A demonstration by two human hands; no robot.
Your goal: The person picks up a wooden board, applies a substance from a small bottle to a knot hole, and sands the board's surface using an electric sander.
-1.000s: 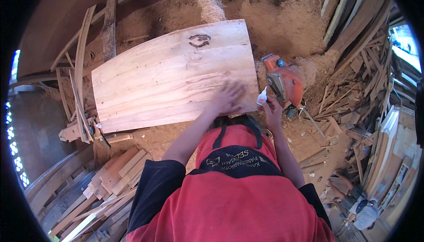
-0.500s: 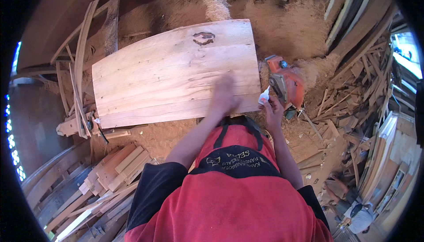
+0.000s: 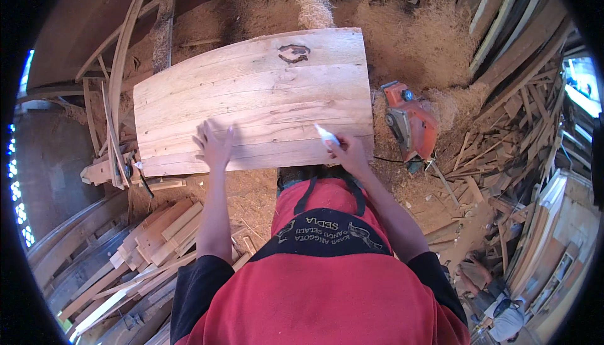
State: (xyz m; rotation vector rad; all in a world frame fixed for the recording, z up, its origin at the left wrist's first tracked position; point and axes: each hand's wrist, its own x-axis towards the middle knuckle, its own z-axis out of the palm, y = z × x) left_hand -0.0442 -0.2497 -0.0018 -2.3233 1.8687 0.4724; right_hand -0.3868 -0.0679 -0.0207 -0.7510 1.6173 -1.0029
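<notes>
A wide pale wooden panel lies before me, joined from several boards, with a dark-edged knot near its far side. My left hand is over the near left part of the panel, fingers spread and nothing in it; whether it touches the wood I cannot tell. In my right hand is a small white squeeze bottle, tilted with its narrow tip pointing away from me and left, above the panel's near right part.
An orange electric hand planer rests on sawdust just right of the panel. Scrap wood is heaped farther right, and cut boards are stacked at the near left. Long planks lean at the left. Another person is at the lower right.
My left hand has moved left across the panel and its fingers have spread. My right hand has carried the bottle left, from beside the planer to over the panel.
</notes>
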